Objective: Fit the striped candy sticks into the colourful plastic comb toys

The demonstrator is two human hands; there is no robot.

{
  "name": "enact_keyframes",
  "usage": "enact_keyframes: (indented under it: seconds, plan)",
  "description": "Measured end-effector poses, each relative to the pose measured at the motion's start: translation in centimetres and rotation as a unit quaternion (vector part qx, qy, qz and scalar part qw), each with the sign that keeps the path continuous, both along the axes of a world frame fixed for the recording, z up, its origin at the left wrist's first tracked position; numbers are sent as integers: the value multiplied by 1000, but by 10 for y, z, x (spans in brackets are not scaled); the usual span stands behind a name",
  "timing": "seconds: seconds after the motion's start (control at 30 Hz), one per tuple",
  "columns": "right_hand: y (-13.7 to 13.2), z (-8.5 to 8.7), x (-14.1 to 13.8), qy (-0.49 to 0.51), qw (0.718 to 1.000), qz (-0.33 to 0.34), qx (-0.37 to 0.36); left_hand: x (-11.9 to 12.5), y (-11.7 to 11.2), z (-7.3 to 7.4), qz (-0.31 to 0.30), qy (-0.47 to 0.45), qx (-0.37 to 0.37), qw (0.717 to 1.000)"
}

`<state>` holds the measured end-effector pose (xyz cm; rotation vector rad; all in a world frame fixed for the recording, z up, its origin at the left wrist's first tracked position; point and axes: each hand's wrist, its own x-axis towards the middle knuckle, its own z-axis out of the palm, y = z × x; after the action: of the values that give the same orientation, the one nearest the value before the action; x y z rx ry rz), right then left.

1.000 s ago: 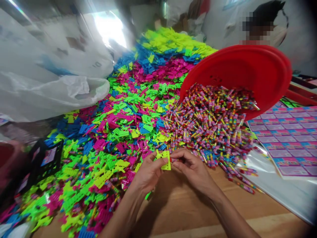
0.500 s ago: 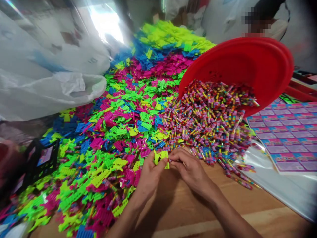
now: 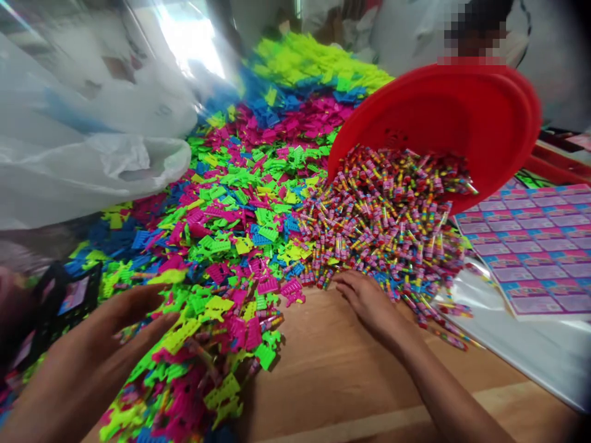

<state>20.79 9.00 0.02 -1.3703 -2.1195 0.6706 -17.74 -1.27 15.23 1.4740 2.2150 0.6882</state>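
Observation:
My left hand (image 3: pixel 99 351) is at the lower left, thumb and fingers apart, holding nothing. Just beyond its fingertips is a blurred yellow plastic piece (image 3: pixel 170 277), over a large heap of flat plastic pieces (image 3: pixel 217 240) in green, pink, blue and yellow. Against the near edge of a pile of small wrapped candy tubes (image 3: pixel 378 215) rests my right hand (image 3: pixel 372 304). Its fingers reach forward and look slightly parted, with nothing visible in them. A pink plastic piece (image 3: pixel 292 290) lies on the wooden table between the hands.
A red basin (image 3: pixel 498 135) lies tipped on its side, candy tubes spilling from it. Printed card sheets (image 3: pixel 535 252) lie at the right. White plastic bags (image 3: pixel 92 178) and a black crate (image 3: pixel 87 298) are on the left. A person (image 3: pixel 475 31) is at the back.
Both hands held a yellow piece together at the centre. Now they are apart: the left has swung left and opened, and the right has moved to the candy pile's edge.

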Motion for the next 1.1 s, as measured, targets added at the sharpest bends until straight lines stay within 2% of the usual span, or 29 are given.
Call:
enact_keyframes:
  seconds: [0.07,0.17,0.23,0.33,0.4,0.47,0.57,0.67,0.77,0.9,1.1]
  plan:
    - [9,-10,-10,-49,999,-9,3,20,14,1,-12,-21,5,1000]
    - [11,-17,-27,-112,993,-43,12,62,42,-3,-106,-72,18,992]
    - [9,-20,-33,-134,989,-58,20,83,60,-12,-165,-66,30,984]
    - [9,-24,-34,-154,986,-58,35,95,89,-32,-215,4,23,976]
    - [11,-27,-35,-160,984,-52,50,96,113,-47,-206,75,22,975]
    - [12,-28,-36,-162,984,-39,58,96,141,-62,-173,126,43,976]
    - [12,-26,-40,-168,984,-17,56,97,181,-79,-137,146,70,977]
    - [9,-25,-40,-173,983,-18,56,100,207,-91,-137,155,73,976]
    - [5,-28,-34,-170,984,-36,47,104,212,-102,-152,163,67,973]
    - [2,-32,-23,-154,987,-46,28,106,199,-113,-170,167,57,970]
    - [0,-27,-23,-117,993,-10,-15,107,180,-115,-222,142,30,964]
